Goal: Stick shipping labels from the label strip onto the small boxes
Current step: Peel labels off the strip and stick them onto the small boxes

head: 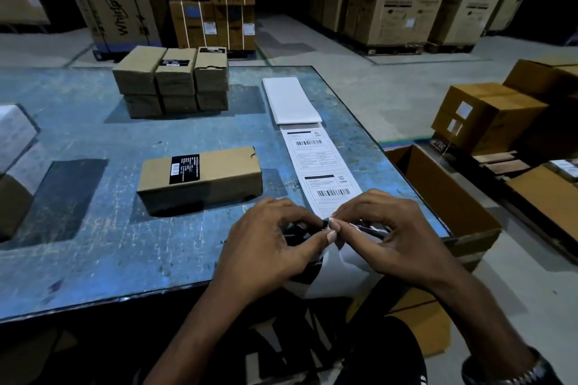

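Both hands meet at the near end of the label strip point(322, 166), by the table's near right corner, each with a fingertip grip on the paper. Left hand point(269, 247): thumb and curled fingers pinch the strip's end from the left. Right hand point(391, 237): thumb and forefinger pinch the same end from the right, the other fingers curled beside them. Below the two hands, loose white paper hangs over the table's near edge.

From the hands, the label strip runs flat along the table's right edge toward the far side, showing two printed labels with barcodes, and ends at a white folded stack of labels point(292, 100) near the far right corner.

One small box point(200, 178) of brown card lies on its side near the middle of the blue table point(93, 259), just left of the strip, with a black sticker on top. More small boxes point(170, 81) stand in a two-layer block toward the far edge. At the left edge, another box point(14, 159) is only partly in view.

Off the right side, an open carton point(444, 194) sits on the floor, with large cartons point(403, 6) stacked beyond.
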Motion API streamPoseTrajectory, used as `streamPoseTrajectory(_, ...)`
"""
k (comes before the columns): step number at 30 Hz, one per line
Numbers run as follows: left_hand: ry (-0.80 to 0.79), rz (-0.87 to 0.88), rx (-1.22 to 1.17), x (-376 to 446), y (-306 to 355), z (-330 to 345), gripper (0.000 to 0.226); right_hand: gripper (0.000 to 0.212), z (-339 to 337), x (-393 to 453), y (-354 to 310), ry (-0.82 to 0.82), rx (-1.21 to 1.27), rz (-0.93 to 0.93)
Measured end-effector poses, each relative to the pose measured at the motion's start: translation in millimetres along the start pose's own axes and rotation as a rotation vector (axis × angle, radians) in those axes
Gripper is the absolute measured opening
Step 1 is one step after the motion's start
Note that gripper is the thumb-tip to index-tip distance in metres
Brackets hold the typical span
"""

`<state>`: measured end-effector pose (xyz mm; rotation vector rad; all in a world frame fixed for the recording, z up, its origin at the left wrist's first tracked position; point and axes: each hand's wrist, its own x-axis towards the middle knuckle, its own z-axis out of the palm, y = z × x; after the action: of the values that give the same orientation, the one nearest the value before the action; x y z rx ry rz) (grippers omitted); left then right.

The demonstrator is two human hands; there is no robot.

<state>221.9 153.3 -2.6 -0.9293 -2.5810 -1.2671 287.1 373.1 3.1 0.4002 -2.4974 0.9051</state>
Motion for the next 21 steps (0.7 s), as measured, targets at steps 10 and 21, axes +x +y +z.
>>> streamPoseTrajectory(10,-0.216,-0.114,-0.420,6.2,-8.4,-8.2,0.010,0.011,8.1,9.4,-2.0,-0.029,-0.032,-0.032)
streamPoseTrajectory(21,-0.287,-0.216,-0.431,7.2,-7.9,-12.7,0.025,0.008,0.0,18.6,12.5,-0.010,0.052,0.106)
